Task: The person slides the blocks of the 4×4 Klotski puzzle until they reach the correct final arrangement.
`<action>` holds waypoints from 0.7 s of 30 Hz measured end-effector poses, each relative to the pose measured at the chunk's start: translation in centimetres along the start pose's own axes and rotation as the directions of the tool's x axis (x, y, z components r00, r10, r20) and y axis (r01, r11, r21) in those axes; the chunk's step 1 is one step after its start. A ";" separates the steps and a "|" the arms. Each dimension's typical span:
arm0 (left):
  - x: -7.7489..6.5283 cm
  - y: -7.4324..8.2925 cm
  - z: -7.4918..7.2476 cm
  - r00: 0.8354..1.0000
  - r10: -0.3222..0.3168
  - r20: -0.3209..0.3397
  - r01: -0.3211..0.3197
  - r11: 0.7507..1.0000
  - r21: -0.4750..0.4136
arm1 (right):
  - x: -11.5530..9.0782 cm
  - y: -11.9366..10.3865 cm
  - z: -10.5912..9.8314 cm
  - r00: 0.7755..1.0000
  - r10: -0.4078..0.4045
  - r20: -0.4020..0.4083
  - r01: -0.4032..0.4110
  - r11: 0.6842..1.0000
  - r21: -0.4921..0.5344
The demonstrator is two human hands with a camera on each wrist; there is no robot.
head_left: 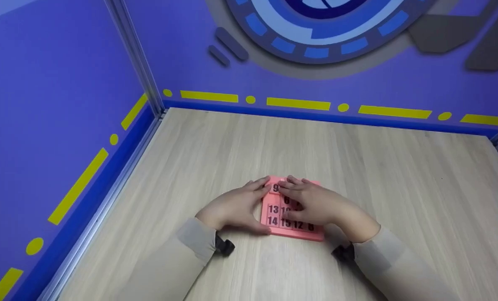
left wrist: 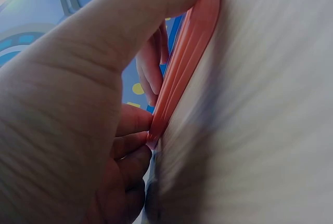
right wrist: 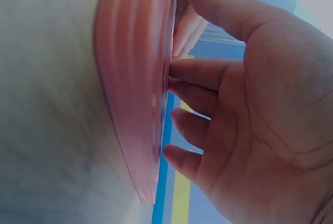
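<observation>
A pink number slide puzzle (head_left: 273, 215) lies flat on the table, with black digits on its square tiles. Tiles 9, 13, 14, 15, 12 and others show; the right hand hides part of the upper and right area. My left hand (head_left: 236, 207) holds the puzzle's left side, thumb at the near corner and fingers at the far one. In the left wrist view its thumb and fingertips touch the pink frame (left wrist: 179, 70). My right hand (head_left: 317, 203) is over the tiles, fingers extended. Its index fingertip touches the face near the 9 in the right wrist view.
The wood-grain table (head_left: 182, 154) surrounds the puzzle. A blue wall panel (head_left: 77, 83) rises on the left, and a printed panel (head_left: 182, 62) with yellow dashes stands at the back. A metal post (head_left: 136, 54) joins them at the corner.
</observation>
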State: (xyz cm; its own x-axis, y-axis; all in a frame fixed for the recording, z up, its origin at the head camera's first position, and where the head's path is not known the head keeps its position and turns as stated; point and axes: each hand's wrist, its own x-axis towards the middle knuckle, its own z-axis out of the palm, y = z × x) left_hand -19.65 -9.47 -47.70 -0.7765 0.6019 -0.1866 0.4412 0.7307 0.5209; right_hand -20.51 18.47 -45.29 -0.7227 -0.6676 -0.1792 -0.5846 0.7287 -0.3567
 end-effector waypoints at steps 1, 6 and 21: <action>0.0 0.0 -0.1 1.000 0.003 0.001 -0.003 1.000 0.000 | 0.0 0.0 0.0 1.000 -0.009 -0.012 0.009 1.000 -0.014; -0.1 -0.2 -0.1 1.000 0.013 0.002 -0.012 1.000 -0.017 | 0.0 -0.3 0.2 0.998 -0.048 -0.035 0.045 0.997 -0.067; -0.2 -0.1 0.0 1.000 0.011 -0.006 -0.011 1.000 -0.003 | -0.6 -0.8 0.1 0.987 -0.155 -0.032 0.151 0.982 -0.110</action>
State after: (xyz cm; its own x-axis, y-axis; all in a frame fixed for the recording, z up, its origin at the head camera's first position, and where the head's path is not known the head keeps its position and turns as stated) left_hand -19.55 -9.69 -47.70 -0.7741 0.6080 -0.1760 0.4483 0.7230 0.5256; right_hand -19.56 18.27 -44.96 -0.6349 -0.7671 -0.0921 -0.7239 0.6323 -0.2762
